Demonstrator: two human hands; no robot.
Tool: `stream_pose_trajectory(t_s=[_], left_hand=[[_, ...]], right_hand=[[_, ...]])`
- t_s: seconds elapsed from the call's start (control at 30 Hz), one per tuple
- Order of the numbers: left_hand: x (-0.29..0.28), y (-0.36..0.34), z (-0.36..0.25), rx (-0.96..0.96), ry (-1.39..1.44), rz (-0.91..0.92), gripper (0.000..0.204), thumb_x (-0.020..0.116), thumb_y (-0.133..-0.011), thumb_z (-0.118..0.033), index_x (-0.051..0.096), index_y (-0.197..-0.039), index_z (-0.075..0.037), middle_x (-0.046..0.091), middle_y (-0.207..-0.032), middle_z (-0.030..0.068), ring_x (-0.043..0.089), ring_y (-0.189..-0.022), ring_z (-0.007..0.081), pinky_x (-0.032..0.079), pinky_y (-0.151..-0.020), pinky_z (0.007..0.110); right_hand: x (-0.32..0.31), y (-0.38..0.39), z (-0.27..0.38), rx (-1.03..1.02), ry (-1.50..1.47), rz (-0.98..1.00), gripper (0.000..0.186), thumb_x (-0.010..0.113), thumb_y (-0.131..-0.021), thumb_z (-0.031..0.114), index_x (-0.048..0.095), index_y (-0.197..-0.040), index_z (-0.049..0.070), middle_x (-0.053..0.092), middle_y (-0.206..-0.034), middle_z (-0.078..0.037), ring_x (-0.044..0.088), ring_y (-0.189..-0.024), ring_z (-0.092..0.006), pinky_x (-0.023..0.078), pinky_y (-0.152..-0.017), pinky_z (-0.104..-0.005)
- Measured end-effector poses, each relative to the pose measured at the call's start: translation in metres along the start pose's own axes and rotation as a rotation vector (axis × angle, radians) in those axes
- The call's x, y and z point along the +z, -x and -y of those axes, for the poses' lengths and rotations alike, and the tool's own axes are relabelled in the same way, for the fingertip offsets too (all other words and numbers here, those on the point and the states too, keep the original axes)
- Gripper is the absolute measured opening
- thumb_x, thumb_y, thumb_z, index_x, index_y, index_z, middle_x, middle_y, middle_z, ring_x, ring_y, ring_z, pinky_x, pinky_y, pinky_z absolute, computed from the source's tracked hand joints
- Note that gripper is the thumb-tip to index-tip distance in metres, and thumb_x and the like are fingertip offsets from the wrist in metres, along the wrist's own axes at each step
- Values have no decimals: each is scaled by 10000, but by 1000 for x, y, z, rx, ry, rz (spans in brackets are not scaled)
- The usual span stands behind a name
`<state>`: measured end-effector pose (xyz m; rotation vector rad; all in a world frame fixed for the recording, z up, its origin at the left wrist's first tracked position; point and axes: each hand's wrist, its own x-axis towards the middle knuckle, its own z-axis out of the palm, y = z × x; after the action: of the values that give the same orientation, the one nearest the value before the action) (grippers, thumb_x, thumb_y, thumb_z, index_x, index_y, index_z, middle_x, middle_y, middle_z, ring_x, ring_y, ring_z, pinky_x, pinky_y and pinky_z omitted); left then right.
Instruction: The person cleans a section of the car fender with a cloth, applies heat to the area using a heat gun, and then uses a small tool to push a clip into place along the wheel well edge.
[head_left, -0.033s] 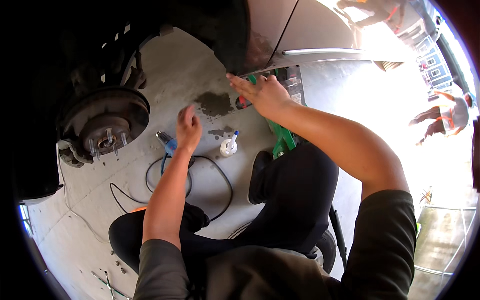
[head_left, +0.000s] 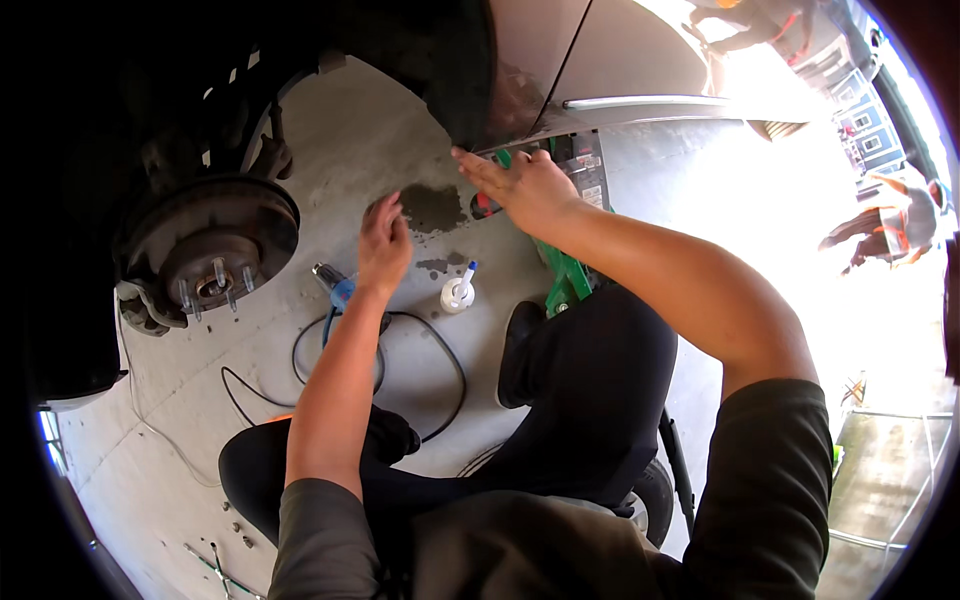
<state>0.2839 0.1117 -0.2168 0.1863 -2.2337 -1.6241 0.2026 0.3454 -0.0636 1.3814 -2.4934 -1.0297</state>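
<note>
My right hand reaches up to the car's lower bodywork, fingers stretched out. Its fingertips are at the dark lower corner of the wheel arch; whether they press on it I cannot tell. My left hand is raised in the air with loosely bent fingers apart and nothing in it. Left of it is the bare brake disc with its wheel studs exposed. Beneath the left hand a blue power tool lies on the floor, partly covered by my forearm. A white bottle with a blue-tipped stick stands nearby.
A green floor jack is under the car beside my right forearm. A dark wet patch marks the floor. A black cable loops near my feet. A lug wrench and several nuts lie lower left. Another person is far right.
My left hand has risen slightly and moved a little to the right, its fingers spreading. My right hand stays in nearly the same place. The distant person has shifted slightly.
</note>
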Motion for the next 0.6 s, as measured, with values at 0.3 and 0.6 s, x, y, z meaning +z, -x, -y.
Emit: stream_pose_trajectory(t_s=[0.3, 0.6], left_hand=[[45, -17, -85, 126, -6, 304, 648, 483, -1029, -87, 292, -1648, -67, 367, -1672, 206, 487, -1470, 286, 400, -1184, 331], [52, -9, -87, -12, 113, 347, 688, 492, -1040, -74, 217, -1670, -55, 269, -1721, 190, 378, -1536, 322, 349, -1217, 370]], right_hand=[[35, 14, 32, -44, -486, 14, 482, 625, -973, 281, 585, -1438, 157, 608, -1430, -102, 705, -1105, -306, 571, -874, -423], [108, 47, 14, 195, -948, 499, 492, 702, -803, 85, 649, -1290, 43, 740, -1197, -176, 738, -1064, -369, 602, -870, -471]])
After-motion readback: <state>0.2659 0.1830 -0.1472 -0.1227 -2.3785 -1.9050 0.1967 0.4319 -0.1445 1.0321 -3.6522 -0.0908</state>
